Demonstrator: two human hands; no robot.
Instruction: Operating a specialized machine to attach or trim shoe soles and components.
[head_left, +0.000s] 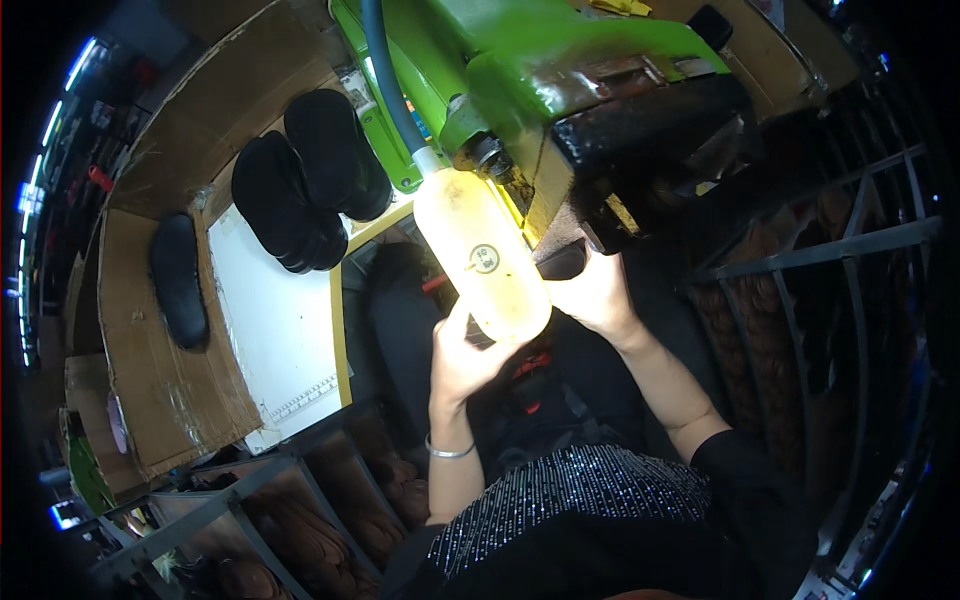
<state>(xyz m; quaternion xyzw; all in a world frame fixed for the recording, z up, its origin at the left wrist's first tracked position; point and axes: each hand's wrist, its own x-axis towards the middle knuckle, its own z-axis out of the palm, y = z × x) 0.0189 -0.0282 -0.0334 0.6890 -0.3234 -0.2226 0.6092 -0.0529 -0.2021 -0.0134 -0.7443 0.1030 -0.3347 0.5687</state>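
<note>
A glowing pale yellow lamp (483, 250) hangs from a blue-grey hose and hides the space between my hands. My left hand (463, 362), with a bracelet at the wrist, is closed beside its lower end; its fingertips and whatever they grip are hidden. On the other side my right hand (600, 300) is closed on a dark piece with a rounded end (563, 262), like a shoe sole; most of it lies behind the lamp. Just above it is the worn brown working part (552, 190) of a green machine (590, 65), close to my right fingers.
At left, a cut-open cardboard box (180, 400) stands around a white board (275, 330) bearing several black soles (325, 150). Another black sole (180, 280) leans on the cardboard. Racks with brown shoe parts stand at lower left (300, 510) and right (780, 370).
</note>
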